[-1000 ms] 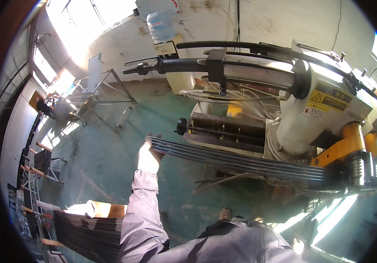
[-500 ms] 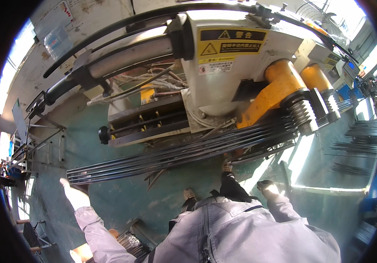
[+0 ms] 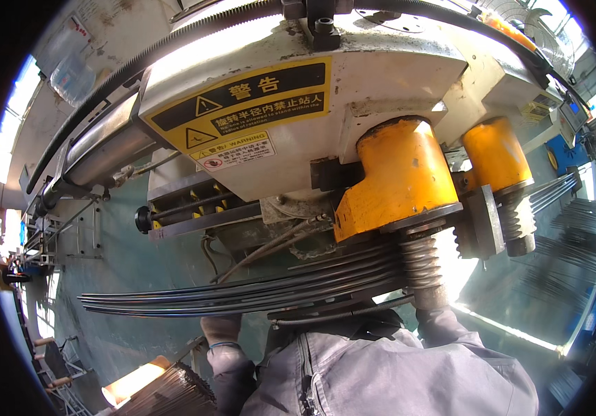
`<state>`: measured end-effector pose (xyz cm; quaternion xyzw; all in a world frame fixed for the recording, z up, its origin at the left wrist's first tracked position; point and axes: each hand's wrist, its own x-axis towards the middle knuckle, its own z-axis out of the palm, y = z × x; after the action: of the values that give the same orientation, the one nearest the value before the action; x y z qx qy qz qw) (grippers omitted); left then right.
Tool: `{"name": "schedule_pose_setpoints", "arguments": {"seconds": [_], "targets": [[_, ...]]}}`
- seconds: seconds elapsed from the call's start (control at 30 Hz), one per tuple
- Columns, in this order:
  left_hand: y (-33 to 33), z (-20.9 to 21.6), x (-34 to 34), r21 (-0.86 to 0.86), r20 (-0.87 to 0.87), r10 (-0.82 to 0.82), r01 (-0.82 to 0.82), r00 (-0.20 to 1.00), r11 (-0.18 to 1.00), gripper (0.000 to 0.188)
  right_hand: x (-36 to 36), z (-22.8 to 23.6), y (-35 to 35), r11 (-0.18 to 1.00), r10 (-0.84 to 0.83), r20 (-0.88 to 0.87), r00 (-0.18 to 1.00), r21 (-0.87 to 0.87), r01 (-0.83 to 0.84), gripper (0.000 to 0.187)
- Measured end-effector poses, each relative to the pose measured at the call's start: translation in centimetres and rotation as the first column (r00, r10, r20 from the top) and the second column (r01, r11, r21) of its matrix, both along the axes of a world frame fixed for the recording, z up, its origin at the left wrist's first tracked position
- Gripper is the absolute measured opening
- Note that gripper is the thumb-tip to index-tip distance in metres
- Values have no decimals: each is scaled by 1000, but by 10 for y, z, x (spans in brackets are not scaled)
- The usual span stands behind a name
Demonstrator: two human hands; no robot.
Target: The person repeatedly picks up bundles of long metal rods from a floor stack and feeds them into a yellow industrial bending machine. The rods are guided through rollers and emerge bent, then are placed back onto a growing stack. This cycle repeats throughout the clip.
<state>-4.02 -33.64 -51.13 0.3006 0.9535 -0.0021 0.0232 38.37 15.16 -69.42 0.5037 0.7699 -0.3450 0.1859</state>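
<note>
A bundle of several long dark metal rods runs from the left to a ribbed steel roller under a yellow-orange machine housing. My left hand reaches up to the underside of the bundle, left of my body. Its fingers are hidden behind the rods, so a grip cannot be made out. My right sleeve ends just right of the roller's lower end; the hand itself is hidden there. Close below the rods and in front of my body lies a thin ribbed hose.
A large pale machine body with a yellow and black warning label fills the upper middle. Beside the first stands a second yellow-orange housing. Rod bundles lie at the right. Thin rods are piled at lower left.
My left hand has moved right, from beside the rods' left end to under the bundle. My right hand has gone out of sight near the roller. The machine body now looms larger and nearer.
</note>
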Motion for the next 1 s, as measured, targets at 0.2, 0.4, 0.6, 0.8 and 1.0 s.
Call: {"name": "schedule_pose_setpoints", "arguments": {"seconds": [0.2, 0.4, 0.6, 0.8, 1.0], "targets": [[17, 4, 11, -159, 18, -145, 146, 989, 976, 34, -4, 30, -1, 997, -69, -130, 989, -39, 65, 40], [3, -2, -9, 339, 509, -811, -933, 289, -120, 43, 2, 87, -49, 961, -271, -207, 940, -111, 253, 44], [35, 29, -8, 312, 618, -758, -950, 208, -6, 43, -16, 210, -73, 863, -381, -601, 703, 42, 504, 31], [31, 101, 12, 612, 590, -691, -789, 418, 45, 45, -70, 301, -25, 693, -348, -932, 101, -183, 697, 33], [3, 126, -3, 151, 882, -353, -896, 313, -418, 46, -100, 350, -12, 687, -545, -759, -357, -648, 329, 36]]}}
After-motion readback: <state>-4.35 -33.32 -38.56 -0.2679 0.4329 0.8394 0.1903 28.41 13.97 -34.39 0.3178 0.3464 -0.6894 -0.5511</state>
